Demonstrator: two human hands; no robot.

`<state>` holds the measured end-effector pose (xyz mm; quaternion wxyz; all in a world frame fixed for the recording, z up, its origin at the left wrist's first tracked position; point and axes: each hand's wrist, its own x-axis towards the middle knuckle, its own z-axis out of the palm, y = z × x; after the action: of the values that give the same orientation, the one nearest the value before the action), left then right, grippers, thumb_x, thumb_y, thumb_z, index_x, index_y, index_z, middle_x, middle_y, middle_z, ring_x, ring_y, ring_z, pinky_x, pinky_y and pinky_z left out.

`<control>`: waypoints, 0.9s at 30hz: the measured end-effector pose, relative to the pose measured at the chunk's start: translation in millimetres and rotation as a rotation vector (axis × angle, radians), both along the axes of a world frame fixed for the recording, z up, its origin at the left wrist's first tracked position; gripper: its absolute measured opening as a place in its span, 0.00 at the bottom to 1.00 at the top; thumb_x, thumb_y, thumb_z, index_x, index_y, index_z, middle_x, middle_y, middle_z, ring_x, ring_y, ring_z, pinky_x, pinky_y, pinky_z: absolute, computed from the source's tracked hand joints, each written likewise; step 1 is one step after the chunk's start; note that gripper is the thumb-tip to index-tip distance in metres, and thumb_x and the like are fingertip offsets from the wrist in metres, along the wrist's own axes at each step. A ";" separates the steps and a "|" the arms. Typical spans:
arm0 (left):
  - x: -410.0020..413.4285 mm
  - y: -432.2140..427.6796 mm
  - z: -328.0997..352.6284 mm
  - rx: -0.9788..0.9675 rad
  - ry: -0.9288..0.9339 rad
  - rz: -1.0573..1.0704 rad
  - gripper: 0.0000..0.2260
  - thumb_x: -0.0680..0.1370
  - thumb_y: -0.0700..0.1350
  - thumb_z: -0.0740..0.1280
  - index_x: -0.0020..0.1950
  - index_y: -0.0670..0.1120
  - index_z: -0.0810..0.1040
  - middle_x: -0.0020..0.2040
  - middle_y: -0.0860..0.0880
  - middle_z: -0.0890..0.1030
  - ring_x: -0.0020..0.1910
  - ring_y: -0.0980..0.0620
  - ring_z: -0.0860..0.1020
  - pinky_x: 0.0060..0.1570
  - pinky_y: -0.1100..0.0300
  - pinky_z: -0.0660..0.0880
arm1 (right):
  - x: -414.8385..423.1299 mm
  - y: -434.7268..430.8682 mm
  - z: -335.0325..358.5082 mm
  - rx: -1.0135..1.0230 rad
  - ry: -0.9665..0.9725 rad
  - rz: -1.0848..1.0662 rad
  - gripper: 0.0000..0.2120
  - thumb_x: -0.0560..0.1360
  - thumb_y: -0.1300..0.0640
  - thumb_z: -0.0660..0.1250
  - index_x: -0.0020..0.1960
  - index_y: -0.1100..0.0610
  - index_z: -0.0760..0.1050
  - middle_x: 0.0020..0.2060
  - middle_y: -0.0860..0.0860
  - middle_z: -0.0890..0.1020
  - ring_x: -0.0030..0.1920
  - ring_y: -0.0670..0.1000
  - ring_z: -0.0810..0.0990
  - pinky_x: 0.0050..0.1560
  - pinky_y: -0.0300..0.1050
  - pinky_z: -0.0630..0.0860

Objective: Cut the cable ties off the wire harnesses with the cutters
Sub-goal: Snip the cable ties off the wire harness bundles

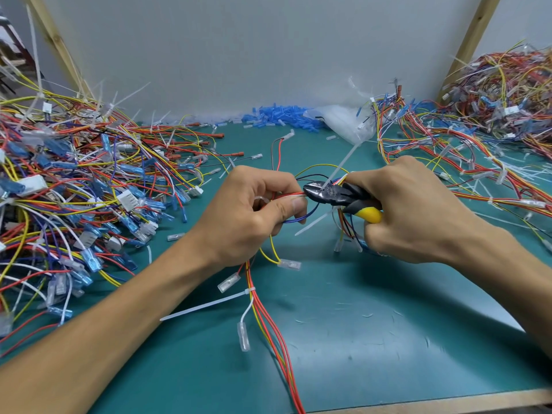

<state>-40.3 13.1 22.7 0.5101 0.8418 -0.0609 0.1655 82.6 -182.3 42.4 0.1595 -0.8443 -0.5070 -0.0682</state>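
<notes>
My left hand [254, 210] grips a wire harness [268, 318] of red, yellow and blue wires above the middle of the green mat. My right hand [409, 210] grips the black and yellow cutters [337, 194]. The cutter jaws point left and sit closed against the wires beside my left thumb, at a white cable tie [340, 164] whose tail sticks up and back. A second white cable tie [209, 304] wraps the same harness lower down, its tail pointing left over the mat. The harness trails toward the front edge.
A big heap of harnesses [74, 186] covers the left of the green mat [373, 339]. Another heap [484, 121] fills the back right. Loose blue terminal sleeves [280, 115] and a clear plastic bag [343, 121] lie at the back wall. The wooden table edge [448, 401] runs along the front.
</notes>
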 end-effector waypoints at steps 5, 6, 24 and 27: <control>-0.6 -0.1 1.0 0.005 0.012 0.013 0.14 0.81 0.31 0.67 0.38 0.43 0.79 0.26 0.50 0.66 0.25 0.53 0.62 0.25 0.65 0.58 | -2.2 -0.8 -0.6 -0.004 -0.020 -0.014 0.09 0.64 0.55 0.60 0.30 0.41 0.64 0.25 0.54 0.61 0.33 0.63 0.63 0.30 0.49 0.57; -0.6 -0.2 1.1 0.006 0.012 0.015 0.14 0.81 0.31 0.67 0.38 0.44 0.79 0.26 0.50 0.66 0.25 0.54 0.62 0.26 0.65 0.58 | -2.2 -0.9 -0.7 -0.001 -0.037 -0.016 0.08 0.63 0.55 0.59 0.31 0.44 0.62 0.26 0.55 0.61 0.34 0.64 0.63 0.30 0.50 0.58; 2.1 2.8 -1.5 -0.053 -0.024 0.031 0.09 0.78 0.41 0.67 0.38 0.42 0.80 0.26 0.53 0.67 0.25 0.54 0.63 0.26 0.67 0.59 | -2.0 3.2 -4.3 0.118 -0.063 0.010 0.11 0.62 0.57 0.59 0.33 0.40 0.62 0.26 0.51 0.65 0.32 0.63 0.64 0.30 0.53 0.67; 3.5 3.6 -2.7 -0.080 -0.030 0.056 0.09 0.78 0.42 0.67 0.38 0.43 0.80 0.27 0.51 0.67 0.25 0.54 0.64 0.26 0.66 0.60 | 1.0 1.8 -5.7 0.109 -0.158 -0.030 0.06 0.61 0.55 0.60 0.37 0.49 0.64 0.28 0.47 0.67 0.33 0.62 0.67 0.32 0.54 0.69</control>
<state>-36.8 16.7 20.1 0.5374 0.8197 -0.0382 0.1945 83.6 -180.6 36.7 0.1638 -0.8339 -0.5007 -0.1643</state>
